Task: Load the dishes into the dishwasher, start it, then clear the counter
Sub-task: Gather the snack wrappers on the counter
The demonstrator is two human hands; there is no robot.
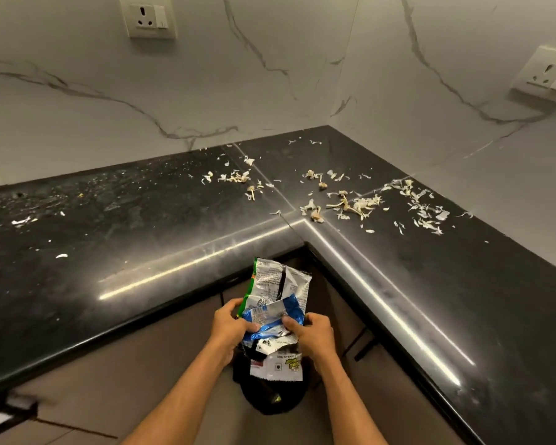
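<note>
Crumpled wrappers are held in a bundle off the worktop, just in front of its inner corner and above a black bag. The bundle is gripped on its left side by the left hand and on its right side by the right hand; the fingers of both hands are curled round the foil. Pale peelings are scattered on the worktop near its back corner and along its right run. Finer scraps are strewn toward the left edge. Two wall sockets are set in the marble wall.
</note>
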